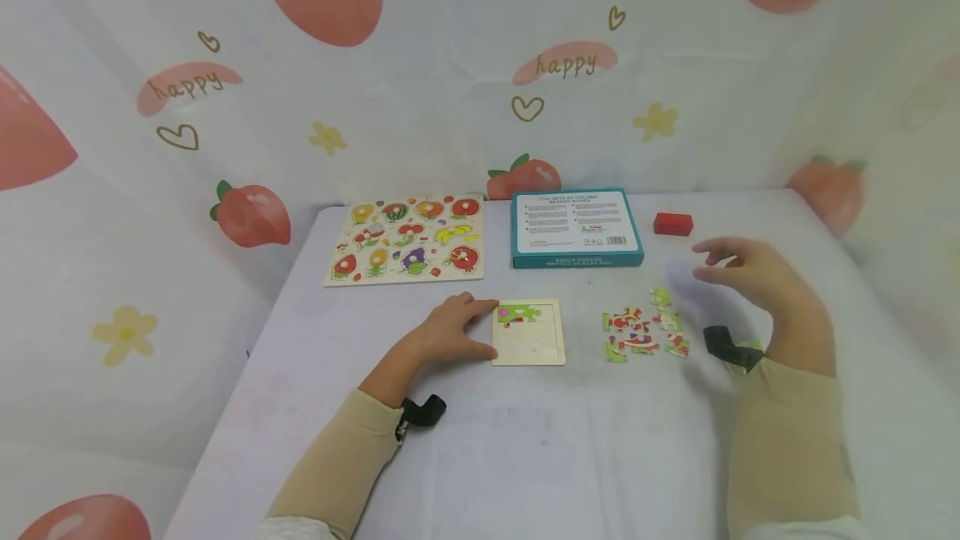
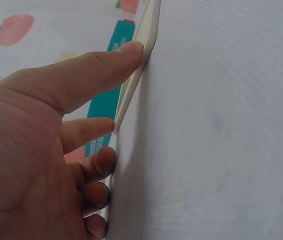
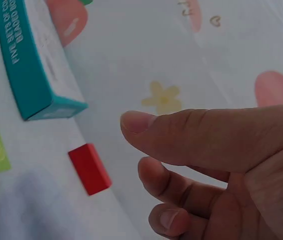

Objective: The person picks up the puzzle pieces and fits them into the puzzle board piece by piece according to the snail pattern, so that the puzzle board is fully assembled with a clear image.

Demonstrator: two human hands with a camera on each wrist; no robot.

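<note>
Play area, rm type unclear, fruit-print backdrop [image 1: 427, 107], tbl [image 1: 525, 457] w/ puzzles [image 1: 531, 344]

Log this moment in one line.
left hand: touching square wooden puzzle tray; right hand: raised, empty; multicoloured puzzle pieces: some loose beside tray

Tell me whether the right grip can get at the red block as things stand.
Probably yes: the right grip is empty and near the red rectangular block, with nothing visible between them. The teal Beaded Boxes package lies beside the block, apart from it.

Square wooden puzzle tray [image 1: 528, 346], lying flat; mostly green puzzle section [image 1: 517, 312] in far left corner. Red-green loose pieces [image 1: 630, 323] clustered to its right.
</note>
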